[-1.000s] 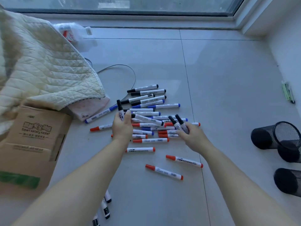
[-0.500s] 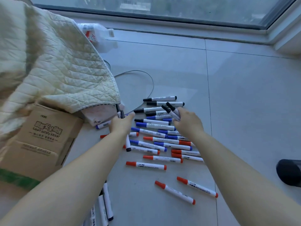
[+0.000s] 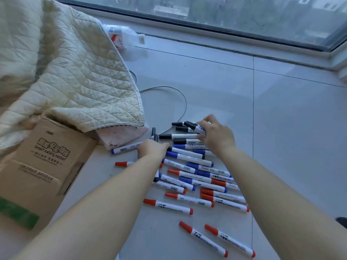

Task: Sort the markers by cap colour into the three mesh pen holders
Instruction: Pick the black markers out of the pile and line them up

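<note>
Head view: "Smart safety socket" box [image 3: 45, 162]

We see only two bare forearms and two hands; no sleeve reaches into view on either side, so each arm is uncovered from the bottom edge up to the wrist; the left hand [image 3: 152, 147] carries no ring, watch or band that we can make out, and its fingers are mostly hidden from us; the right hand [image 3: 216, 136] is likewise bare, no glove, no strap at the wrist; its fingers [image 3: 205, 121] show short nails, though we cannot tell finer detail; neither arm bears any marking that we can make out.
</note>
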